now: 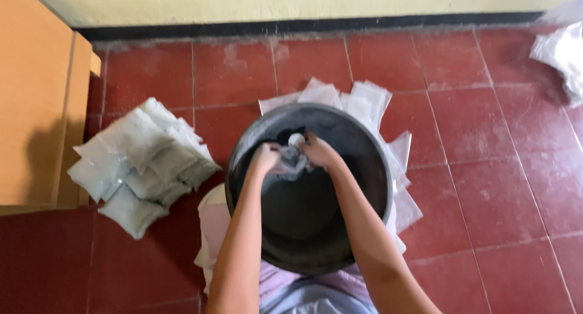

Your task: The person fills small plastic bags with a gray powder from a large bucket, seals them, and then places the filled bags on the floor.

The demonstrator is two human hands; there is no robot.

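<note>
1. While both arms reach into the dark round basin (364,168), the left hand (265,158) and right hand (320,151) meet over a small clear bag (294,161), fingers clamped on it from either side.
2. Beside the basin on the red tiled floor (498,168), a heap of filled bags (143,162) lies left; flat empty bags (358,101) lie behind.

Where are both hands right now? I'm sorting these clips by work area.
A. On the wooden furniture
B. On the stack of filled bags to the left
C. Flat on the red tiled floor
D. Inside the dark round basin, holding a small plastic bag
D: the left hand and right hand meet over the small plastic bag inside the dark basin.
</note>
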